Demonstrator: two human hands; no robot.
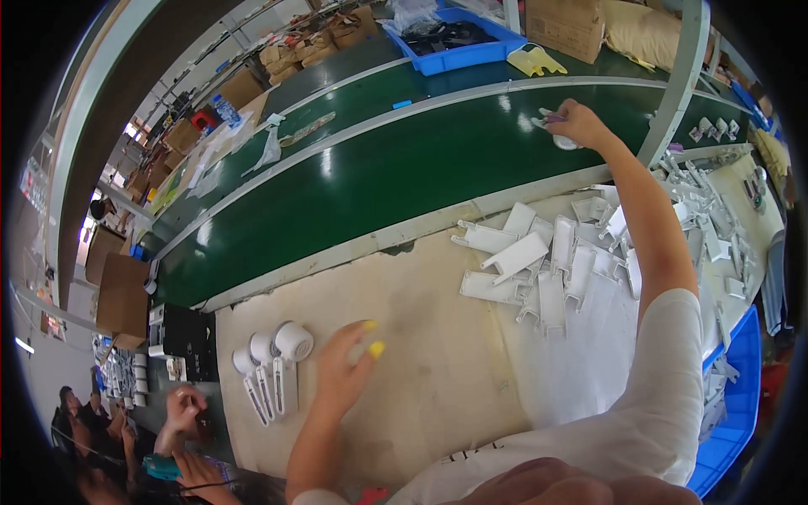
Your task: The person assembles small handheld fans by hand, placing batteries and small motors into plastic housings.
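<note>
My left hand (pixel 343 366) hovers over the beige work mat (pixel 429 396), yellow covers on two fingertips. Its thumb and finger are apart, with nothing between them. To its left lie several white plastic pieces (pixel 294 342), each with a round head and a slotted handle. My right hand (pixel 582 126) reaches across to the green conveyor belt (pixel 404 156), its fingers closed on a small white plastic part (pixel 566 143). The hand partly hides that part, so its full shape cannot be made out. Under my right arm spreads a pile of white plastic housings (pixel 518 257).
A metal post (pixel 677 84) stands just right of my right hand. Beyond the belt sits a blue tray (pixel 463 42) of dark parts. A blue bin (pixel 730 412) is at my right side. At lower left, another person's hands (pixel 189 463) hold a teal tool (pixel 162 467).
</note>
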